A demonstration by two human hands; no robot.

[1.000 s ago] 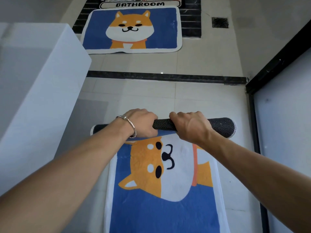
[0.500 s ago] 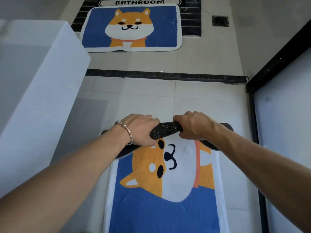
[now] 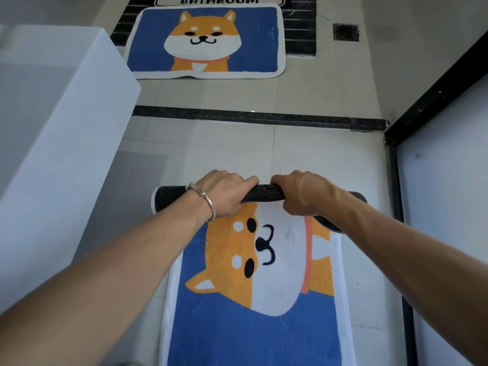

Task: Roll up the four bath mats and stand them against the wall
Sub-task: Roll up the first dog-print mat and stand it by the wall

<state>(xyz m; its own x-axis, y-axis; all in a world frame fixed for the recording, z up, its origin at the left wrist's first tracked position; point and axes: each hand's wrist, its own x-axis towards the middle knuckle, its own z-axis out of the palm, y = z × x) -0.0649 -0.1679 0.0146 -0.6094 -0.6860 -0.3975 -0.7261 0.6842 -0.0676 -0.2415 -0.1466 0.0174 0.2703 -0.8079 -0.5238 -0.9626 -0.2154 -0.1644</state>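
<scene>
Here, on a pale tiled floor (image 3: pixel 317 154), a blue dog-print bath mat (image 3: pixel 250 326) lies with its long axis running away from the camera, the dog's ears pointing left. Beyond a dark threshold strip (image 3: pixel 258 118), a second dog mat (image 3: pixel 206 40) lies flat, long axis left to right, partly over a mat lettered BATHROOM (image 3: pixel 219 0). The near mat's far end is wound into a black dotted roll (image 3: pixel 264 194) lying crosswise. The left hand (image 3: pixel 224 196) and right hand (image 3: pixel 301 194) curl tightly round its middle. A bangle (image 3: pixel 204 202) circles the left wrist.

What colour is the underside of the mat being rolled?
The mat's underside is black with pale dots; head view.
</scene>
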